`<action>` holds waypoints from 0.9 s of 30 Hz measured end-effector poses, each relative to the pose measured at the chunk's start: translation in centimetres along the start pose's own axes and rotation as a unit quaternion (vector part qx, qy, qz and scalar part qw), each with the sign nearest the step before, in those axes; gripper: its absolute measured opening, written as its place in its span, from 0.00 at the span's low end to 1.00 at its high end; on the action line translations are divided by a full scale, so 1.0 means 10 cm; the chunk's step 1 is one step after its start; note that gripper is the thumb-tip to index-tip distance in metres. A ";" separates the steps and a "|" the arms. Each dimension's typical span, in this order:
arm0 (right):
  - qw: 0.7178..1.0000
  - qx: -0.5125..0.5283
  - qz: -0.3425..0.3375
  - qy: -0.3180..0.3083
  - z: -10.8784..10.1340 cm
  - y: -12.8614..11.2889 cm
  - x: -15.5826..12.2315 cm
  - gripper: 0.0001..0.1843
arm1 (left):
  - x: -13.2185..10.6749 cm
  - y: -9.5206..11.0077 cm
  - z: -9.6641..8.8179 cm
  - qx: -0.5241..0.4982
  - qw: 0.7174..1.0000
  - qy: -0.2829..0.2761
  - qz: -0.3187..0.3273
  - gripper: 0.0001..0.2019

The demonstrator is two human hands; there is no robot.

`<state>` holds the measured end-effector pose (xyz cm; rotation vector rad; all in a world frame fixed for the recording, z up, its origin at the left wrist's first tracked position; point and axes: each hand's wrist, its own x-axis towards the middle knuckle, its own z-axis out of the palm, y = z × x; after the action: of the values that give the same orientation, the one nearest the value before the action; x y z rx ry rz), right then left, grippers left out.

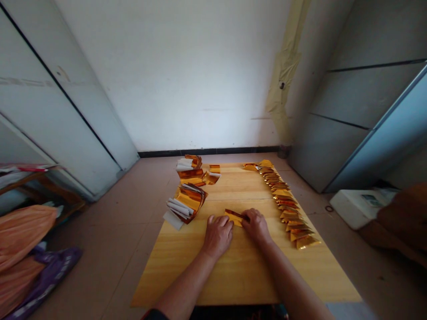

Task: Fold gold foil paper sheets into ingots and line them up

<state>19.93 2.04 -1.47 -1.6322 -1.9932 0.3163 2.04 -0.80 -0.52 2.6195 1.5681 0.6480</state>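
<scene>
1. Gold foil [234,218], folded small, lies pinched between the fingers [246,217] of the right hand [256,226].
2. The left hand [217,236] rests just beside it, fingers bent onto the foil's left edge; whether they grip cannot be told.
3. A row of folded gold pieces [289,209] runs along the right of the wooden desk [200,275].
4. Stacks of gold foil and white paper [187,204] stand on its left.
</scene>
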 end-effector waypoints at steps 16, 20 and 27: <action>0.998 -0.052 -0.008 -0.040 -0.08 -0.13 -0.03 0.05 | -0.03 -0.01 -0.06 -0.009 1.000 0.018 -0.017 0.11; 0.998 -0.047 -0.011 -0.035 -0.05 -0.10 -0.04 0.07 | -0.04 -0.06 -0.02 -0.027 0.997 0.050 -0.060 0.13; 0.998 -0.047 -0.002 -0.047 0.01 -0.04 -0.01 0.07 | -0.01 -0.09 0.04 0.000 0.996 0.044 -0.083 0.21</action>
<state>19.56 1.85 -1.33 -1.6998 -2.1082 0.3077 1.42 -0.37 -1.06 2.4575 1.7847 0.7596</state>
